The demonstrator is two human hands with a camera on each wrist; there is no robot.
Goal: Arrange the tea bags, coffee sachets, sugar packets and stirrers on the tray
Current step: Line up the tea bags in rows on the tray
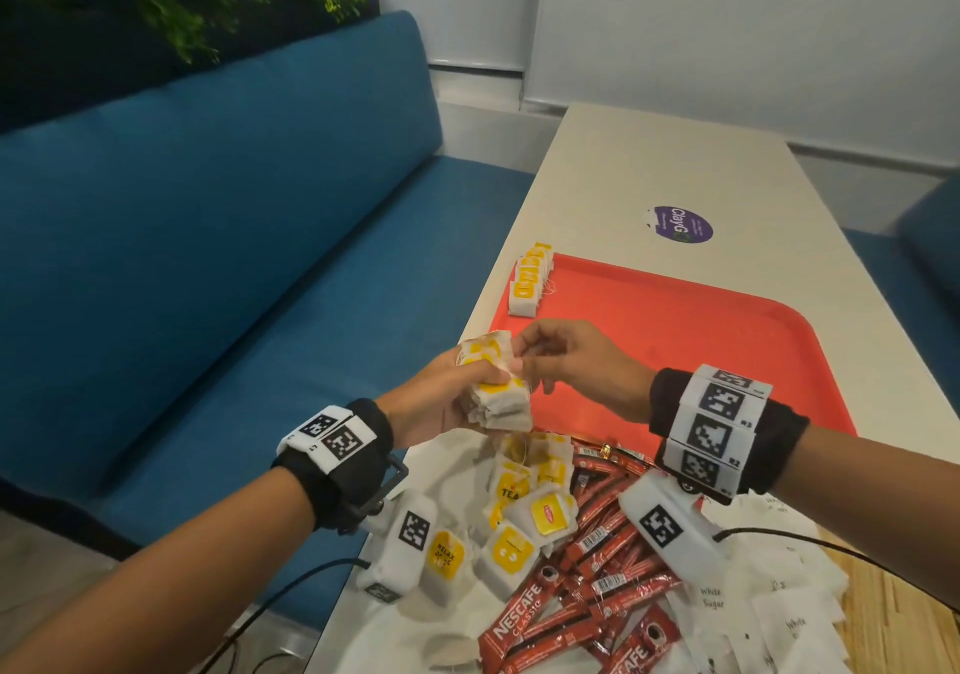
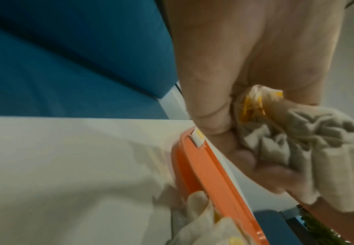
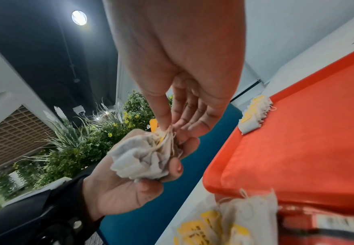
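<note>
Sorting tea: the left hand (image 1: 441,398) grips a bundle of tea bags (image 1: 493,387); the right hand (image 1: 576,361) pinches one, probably bound for the tray (image 1: 727,340).

You have one flat red plastic tray (image 1: 701,340), two hands, and too many little packets to count.

Left hand (image 1: 447,392) curled round tea bag bundle (image 1: 496,387) — right hand (image 1: 582,361) pinching its top
</note>
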